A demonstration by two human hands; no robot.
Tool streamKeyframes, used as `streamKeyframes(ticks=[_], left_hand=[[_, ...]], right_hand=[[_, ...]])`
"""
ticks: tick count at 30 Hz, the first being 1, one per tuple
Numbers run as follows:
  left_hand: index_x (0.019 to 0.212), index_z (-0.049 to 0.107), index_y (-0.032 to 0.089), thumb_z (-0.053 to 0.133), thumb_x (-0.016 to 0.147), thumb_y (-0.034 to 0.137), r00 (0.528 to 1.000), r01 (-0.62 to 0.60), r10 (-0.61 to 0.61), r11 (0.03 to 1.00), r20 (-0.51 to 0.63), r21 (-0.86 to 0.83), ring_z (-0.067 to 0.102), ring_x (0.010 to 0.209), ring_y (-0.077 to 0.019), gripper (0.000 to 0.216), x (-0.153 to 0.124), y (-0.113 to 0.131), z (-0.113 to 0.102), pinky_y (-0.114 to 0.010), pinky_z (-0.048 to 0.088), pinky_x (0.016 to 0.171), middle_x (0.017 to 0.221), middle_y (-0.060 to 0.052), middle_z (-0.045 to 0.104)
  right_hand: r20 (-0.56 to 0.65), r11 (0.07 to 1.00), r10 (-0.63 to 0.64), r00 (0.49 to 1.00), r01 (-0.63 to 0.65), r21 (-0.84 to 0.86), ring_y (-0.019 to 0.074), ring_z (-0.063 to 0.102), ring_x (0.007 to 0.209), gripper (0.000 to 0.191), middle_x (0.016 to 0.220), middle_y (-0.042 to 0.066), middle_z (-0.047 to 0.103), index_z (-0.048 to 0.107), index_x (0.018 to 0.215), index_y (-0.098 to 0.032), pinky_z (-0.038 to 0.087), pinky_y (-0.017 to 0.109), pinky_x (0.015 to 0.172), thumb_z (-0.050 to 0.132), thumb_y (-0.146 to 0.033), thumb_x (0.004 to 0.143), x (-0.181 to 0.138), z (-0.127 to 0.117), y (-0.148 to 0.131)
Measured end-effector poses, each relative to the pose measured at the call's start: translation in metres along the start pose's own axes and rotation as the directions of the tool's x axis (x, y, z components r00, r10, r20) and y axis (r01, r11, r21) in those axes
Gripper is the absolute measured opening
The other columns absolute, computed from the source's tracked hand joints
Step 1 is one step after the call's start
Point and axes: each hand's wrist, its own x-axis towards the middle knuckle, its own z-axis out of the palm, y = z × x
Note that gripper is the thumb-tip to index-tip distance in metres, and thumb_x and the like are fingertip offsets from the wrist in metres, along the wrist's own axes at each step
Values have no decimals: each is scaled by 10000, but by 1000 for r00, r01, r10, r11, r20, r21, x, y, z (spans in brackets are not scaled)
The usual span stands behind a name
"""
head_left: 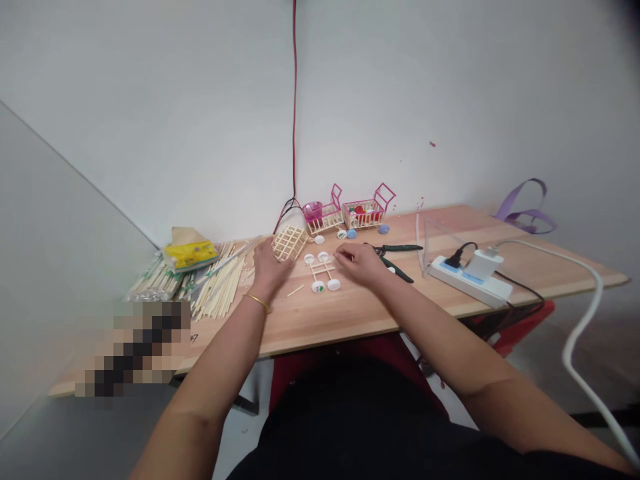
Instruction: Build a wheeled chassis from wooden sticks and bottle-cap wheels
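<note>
My left hand (270, 267) grips a small lattice basket (291, 241) of pale wooden sticks, its thumb and fingers at the near and left sides. The basket is tilted on the table. To its right lies a small stick frame (323, 269) with white round wheels at its corners. My right hand (357, 261) is beside this frame, fingers curled and pressed together in a pinch; what is between them, if anything, is too small to see. A short loose stick (295, 291) lies in front of the frame.
Two small stick carts with pink handles, one cart (325, 219) and another cart (365, 213), stand by the wall. Green-handled pliers (400, 257) and a white power strip (470, 280) lie right. At left are loose sticks (217, 287) and a yellow packet (190, 255).
</note>
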Motion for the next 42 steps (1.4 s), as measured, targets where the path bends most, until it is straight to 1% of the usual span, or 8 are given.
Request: streamKeyframes(ticks=[2,5,11,21,27,34,38,42], left_hand=[[1236,472,115,697,673,307,996,-23,23,1000,-89,2,413,1195,-316,636,-1,3,-4,-439,325,1041,1228,-163,471],[1186,507,137,584,782,290,988,-83,69,992,-141,-94,508,1074,-249,439,-4,10,-7,-387,414,943,1158,-129,523],[828,658,182,537,812,232,977,-156,182,965,113,-212,602,757,-150,132,-15,18,8,-258,469,724,798,-15,665],[848,674,178,521,811,223,955,-134,185,967,231,-217,604,770,-167,164,-19,17,16,-280,463,739,824,-32,688],[927,659,168,512,800,201,944,-104,166,969,284,-223,607,762,-165,197,-21,19,17,-282,474,745,866,-38,688],[990,642,162,489,817,227,936,-83,149,974,319,-211,600,821,-183,240,-23,21,14,-299,466,777,909,-55,679],[891,656,165,474,823,237,910,-103,177,973,375,-209,586,829,-181,208,-22,24,8,-300,441,800,872,-49,673],[852,653,151,469,815,271,854,-77,168,977,492,-200,572,732,-158,223,-18,22,-3,-261,437,681,782,-32,654]], right_hand=[[-7,1000,-1,1000,1,1,132,521,623,201,704,25,644,640,770,-169,355,245,605,489,-267,862,0,0,1],[-14,1000,-6,1000,6,5,134,520,624,193,694,24,636,632,765,-170,359,245,606,488,-258,860,1,0,1],[-8,999,-36,999,36,21,135,541,658,211,751,34,651,633,798,-172,376,244,637,470,-277,882,0,-2,-4],[136,998,-58,989,59,3,108,516,587,193,667,6,631,641,792,-178,343,220,578,514,-306,861,-3,-2,-12],[244,999,-1,970,9,-32,106,545,557,177,641,2,653,662,813,-191,319,211,527,539,-314,846,-9,-8,-19],[325,996,-28,945,53,-67,130,582,614,195,728,26,693,679,870,-213,325,226,557,551,-357,842,-12,-10,-24],[350,992,-66,934,98,-75,142,592,654,201,767,34,693,677,921,-209,340,233,587,583,-352,816,-12,-9,-25],[382,987,-110,917,146,-67,142,589,657,210,751,23,686,675,938,-209,344,243,620,604,-353,802,-11,-10,-25]])
